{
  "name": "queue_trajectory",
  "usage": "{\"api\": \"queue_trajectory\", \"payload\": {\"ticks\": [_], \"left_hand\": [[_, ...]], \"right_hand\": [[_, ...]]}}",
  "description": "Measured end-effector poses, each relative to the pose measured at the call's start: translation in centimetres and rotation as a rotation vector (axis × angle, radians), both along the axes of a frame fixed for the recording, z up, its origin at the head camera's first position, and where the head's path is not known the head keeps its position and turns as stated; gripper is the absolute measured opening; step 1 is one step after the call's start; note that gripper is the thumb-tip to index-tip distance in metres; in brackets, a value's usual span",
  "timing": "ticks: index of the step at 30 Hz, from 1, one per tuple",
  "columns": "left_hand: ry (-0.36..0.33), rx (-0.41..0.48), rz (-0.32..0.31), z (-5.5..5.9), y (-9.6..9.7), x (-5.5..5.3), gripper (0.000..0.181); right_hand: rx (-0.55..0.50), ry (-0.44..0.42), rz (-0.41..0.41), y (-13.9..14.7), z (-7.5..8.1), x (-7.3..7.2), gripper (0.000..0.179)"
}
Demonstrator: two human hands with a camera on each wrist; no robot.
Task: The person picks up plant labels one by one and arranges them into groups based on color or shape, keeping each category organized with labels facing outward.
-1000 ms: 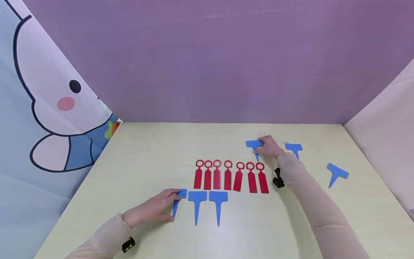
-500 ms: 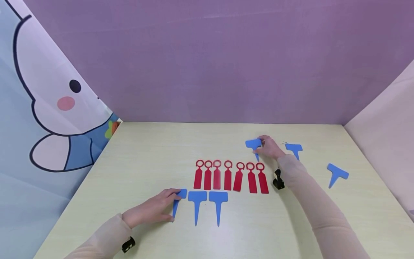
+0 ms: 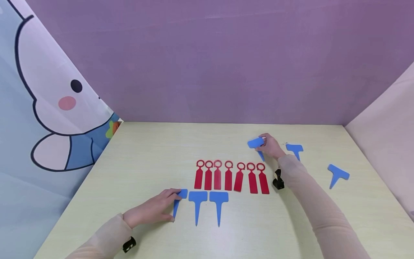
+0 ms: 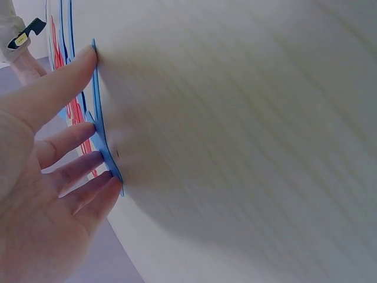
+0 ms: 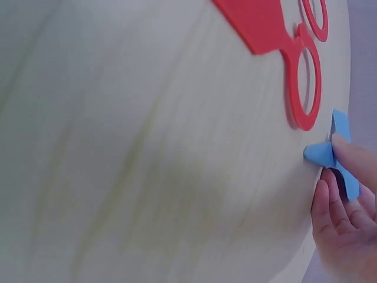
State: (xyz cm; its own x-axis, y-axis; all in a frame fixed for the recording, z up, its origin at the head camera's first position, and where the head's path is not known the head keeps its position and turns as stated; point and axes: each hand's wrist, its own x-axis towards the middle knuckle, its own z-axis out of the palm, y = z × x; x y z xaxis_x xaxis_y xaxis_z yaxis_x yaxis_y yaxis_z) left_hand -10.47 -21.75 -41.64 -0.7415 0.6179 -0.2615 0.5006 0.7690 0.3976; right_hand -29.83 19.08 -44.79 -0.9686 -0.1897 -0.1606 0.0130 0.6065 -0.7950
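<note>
My left hand (image 3: 153, 208) rests on a blue T-shaped plant label (image 3: 183, 193) at the left of the near row. In the left wrist view its thumb touches the label's pointed end and its fairly straight fingers (image 4: 73, 138) press the wide end. Two more blue plant labels (image 3: 219, 197) lie to its right, points toward me. Up at the far side, my right hand (image 3: 271, 146) pinches another blue plant label (image 3: 254, 143) between thumb and fingers. That label is tilted, as the right wrist view also shows; the fingers hide part of its head.
Several red ring-topped tags (image 3: 228, 180) lie in a row between the hands. To the right of my right hand are two loose blue plant labels, one farther back (image 3: 294, 147) and one nearer the right edge (image 3: 338, 173). A purple wall (image 3: 207, 64) stands behind the table.
The blue plant label in my right hand has tipped, its head turning and lifting slightly and its point swinging right. My left hand keeps its place on its label.
</note>
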Motion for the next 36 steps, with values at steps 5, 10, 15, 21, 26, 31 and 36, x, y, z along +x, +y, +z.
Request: {"api": "queue_trajectory", "payload": {"ticks": [5, 10, 15, 21, 26, 31, 36], "left_hand": [[-0.008, -0.002, 0.005, 0.0, 0.0, 0.0, 0.058], [-0.019, -0.005, 0.011, -0.2, 0.0, -0.1, 0.058], [-0.027, -0.002, 0.013, -0.1, 0.0, -0.1, 0.058], [-0.025, -0.004, 0.013, 0.0, 0.0, 0.0, 0.058], [-0.026, -0.010, 0.021, 0.1, 0.1, 0.0, 0.058], [-0.012, -0.009, 0.016, 0.1, 0.1, 0.0, 0.059], [-0.020, -0.016, 0.022, 0.1, 0.1, 0.0, 0.059]], "right_hand": [[-0.033, 0.029, -0.019, 0.1, -0.1, 0.0, 0.051], [-0.110, 0.065, -0.063, 0.5, -0.4, 0.0, 0.042], [-0.150, 0.079, -0.114, 1.1, -0.4, 0.0, 0.038], [-0.241, 0.051, -0.155, 1.5, 0.4, 0.4, 0.039], [-0.328, -0.010, -0.191, 1.6, 1.0, 0.9, 0.040], [-0.380, -0.069, -0.222, 1.7, 1.6, 1.2, 0.042], [-0.449, -0.108, -0.249, 1.5, 2.2, 1.6, 0.044]]}}
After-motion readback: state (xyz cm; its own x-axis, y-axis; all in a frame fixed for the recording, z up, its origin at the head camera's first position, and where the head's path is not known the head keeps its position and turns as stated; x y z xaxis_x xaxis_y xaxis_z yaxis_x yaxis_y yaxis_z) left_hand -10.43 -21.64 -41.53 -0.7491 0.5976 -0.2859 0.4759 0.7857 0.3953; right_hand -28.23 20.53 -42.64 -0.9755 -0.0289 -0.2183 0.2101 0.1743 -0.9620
